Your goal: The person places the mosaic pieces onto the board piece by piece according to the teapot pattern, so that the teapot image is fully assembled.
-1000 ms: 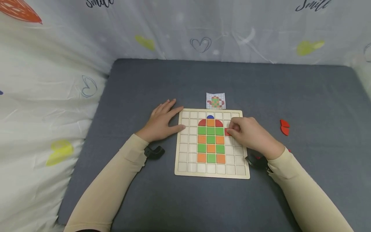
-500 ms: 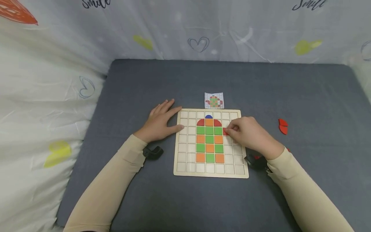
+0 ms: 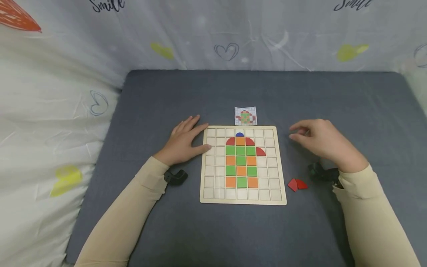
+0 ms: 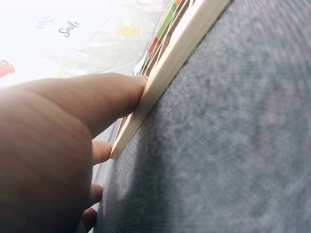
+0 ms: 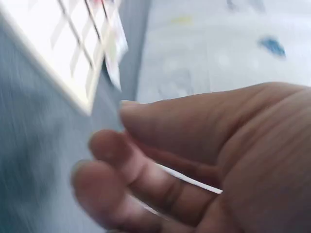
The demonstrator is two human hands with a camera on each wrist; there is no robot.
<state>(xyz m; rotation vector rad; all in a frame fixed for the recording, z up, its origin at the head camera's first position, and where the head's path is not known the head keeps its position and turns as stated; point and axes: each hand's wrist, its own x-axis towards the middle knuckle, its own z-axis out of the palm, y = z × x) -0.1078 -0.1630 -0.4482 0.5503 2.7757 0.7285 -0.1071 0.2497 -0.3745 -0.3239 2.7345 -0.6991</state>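
Note:
A wooden grid board (image 3: 204,196) lies flat on the grey surface, with green, orange, red and blue tiles in its cells. My left hand (image 3: 181,142) rests at its left edge with fingers spread. The thumb (image 4: 116,94) touches the board's rim in the left wrist view. A red quarter-circle tile (image 3: 261,151) sits right of the top green row. My right hand (image 3: 321,141) hovers right of the board, fingers loosely bent, thumb and index apart, nothing visible between them. Two red tiles (image 3: 297,184) lie beside the board's lower right side. The surface under my right hand is hidden.
A small printed pattern card (image 3: 245,116) lies just beyond the board's far edge. Black wrist mounts (image 3: 176,177) sit at both wrists. A pale printed curtain (image 3: 260,33) hangs behind the grey table (image 3: 166,92) and along its left side.
My right hand has let go of the red quarter-circle tile, leaving it on the board, and moved right. It now covers where two red tiles lay. The left hand stays put.

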